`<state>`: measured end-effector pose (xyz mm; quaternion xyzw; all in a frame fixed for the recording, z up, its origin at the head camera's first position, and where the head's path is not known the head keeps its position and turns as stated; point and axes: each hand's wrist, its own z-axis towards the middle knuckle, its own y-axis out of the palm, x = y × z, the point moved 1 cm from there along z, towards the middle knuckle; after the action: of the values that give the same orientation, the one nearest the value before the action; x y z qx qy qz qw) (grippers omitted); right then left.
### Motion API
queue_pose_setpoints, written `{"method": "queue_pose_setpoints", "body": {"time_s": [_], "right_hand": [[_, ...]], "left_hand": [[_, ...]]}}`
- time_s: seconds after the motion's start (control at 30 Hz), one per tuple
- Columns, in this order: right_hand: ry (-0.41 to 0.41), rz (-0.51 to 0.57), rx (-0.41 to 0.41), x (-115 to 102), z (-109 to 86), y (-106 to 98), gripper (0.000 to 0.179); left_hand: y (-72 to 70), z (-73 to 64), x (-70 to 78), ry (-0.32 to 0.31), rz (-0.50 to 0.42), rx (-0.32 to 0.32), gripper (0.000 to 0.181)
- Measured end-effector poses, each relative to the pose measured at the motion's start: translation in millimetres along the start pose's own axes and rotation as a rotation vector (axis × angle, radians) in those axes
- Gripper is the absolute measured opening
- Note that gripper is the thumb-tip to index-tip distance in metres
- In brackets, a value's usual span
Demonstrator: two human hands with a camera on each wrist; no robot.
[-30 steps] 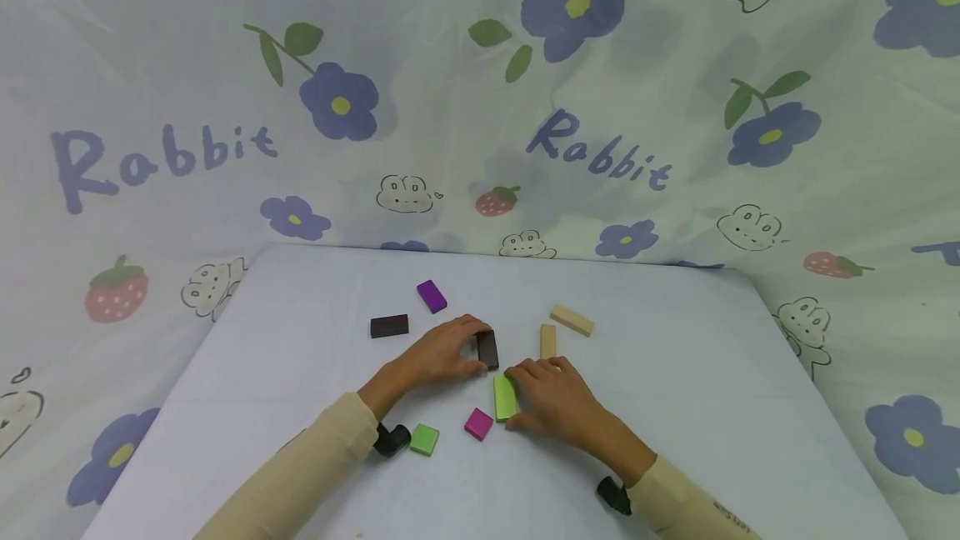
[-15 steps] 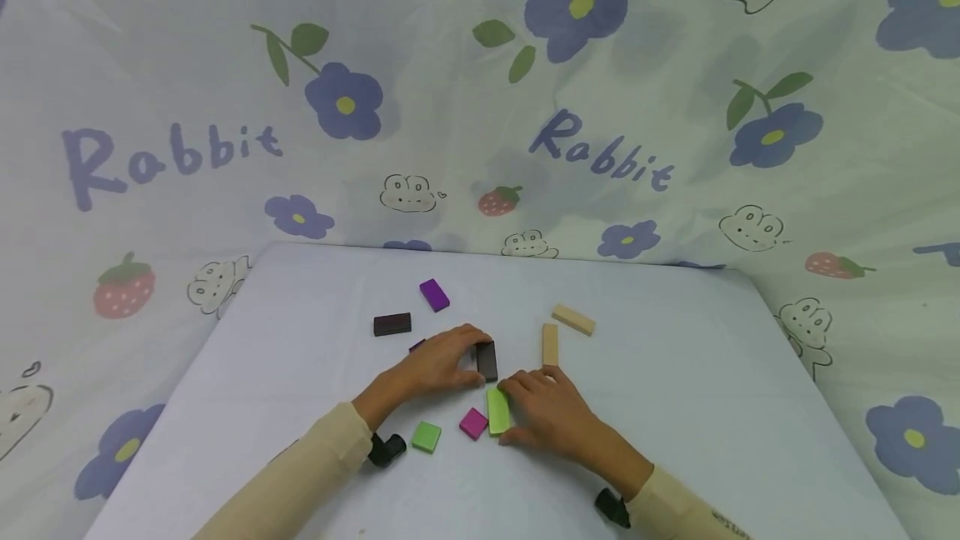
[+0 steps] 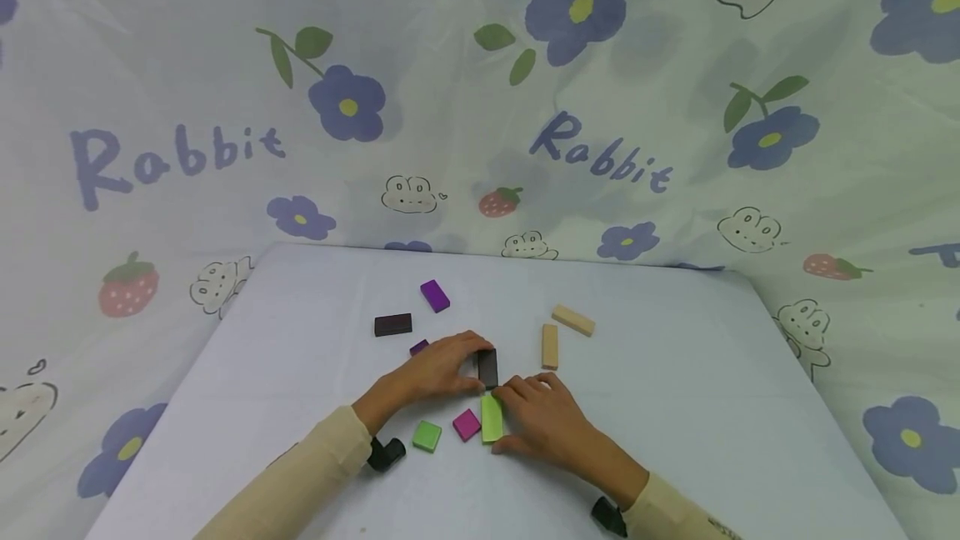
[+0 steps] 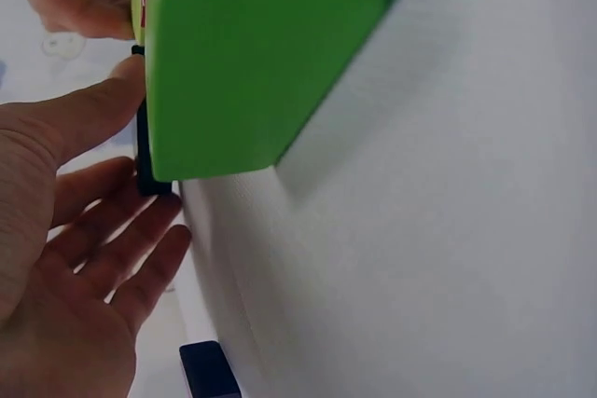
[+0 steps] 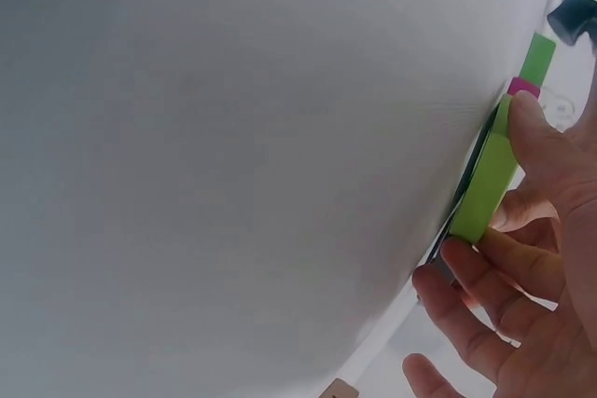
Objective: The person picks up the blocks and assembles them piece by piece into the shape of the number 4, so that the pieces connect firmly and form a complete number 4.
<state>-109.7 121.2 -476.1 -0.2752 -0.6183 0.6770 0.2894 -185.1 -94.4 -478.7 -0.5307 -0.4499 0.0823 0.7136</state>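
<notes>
On the white table, my left hand point(image 3: 435, 369) grips a dark block point(image 3: 488, 369) between thumb and fingers at its two ends. My right hand point(image 3: 543, 417) holds a lime green block point(image 3: 492, 420) the same way, thumb at the near end and fingertips at the far end. The lime block sits just in front of the dark one, nearly in line with it. Close to its left lies a magenta square block point(image 3: 467, 425), then a green square block point(image 3: 427, 437). In the left wrist view the green block point(image 4: 252, 72) looms large and partly covers the dark block point(image 4: 147, 146).
Farther back on the left are a second dark block point(image 3: 393, 325), a purple block point(image 3: 435, 296) and another purple one point(image 3: 419, 347) partly hidden by the left hand. Two pale wooden blocks point(image 3: 550, 347) lie behind the right hand. A printed curtain point(image 3: 465, 107) hangs behind the table.
Both hands have drawn nearer to the person with their blocks; the lime block has also shifted left. A purple block behind the left hand and the whole nearer wooden block have come into view.
</notes>
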Motion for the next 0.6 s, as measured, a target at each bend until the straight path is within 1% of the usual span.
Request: {"method": "queue_pose_setpoints", "body": {"time_s": [0.17,0.6], "right_hand": [[0.010,0.000,0.016,-1.4,1.5,0.6,0.072],[0.013,-0.005,0.012,-0.4,2.2,1.8,0.073]], "left_hand": [[0.5,0.2,0.4,0.003,-0.002,-0.007,0.057],[-0.4,1.8,1.6,-0.007,0.028,-0.032,0.057]]}}
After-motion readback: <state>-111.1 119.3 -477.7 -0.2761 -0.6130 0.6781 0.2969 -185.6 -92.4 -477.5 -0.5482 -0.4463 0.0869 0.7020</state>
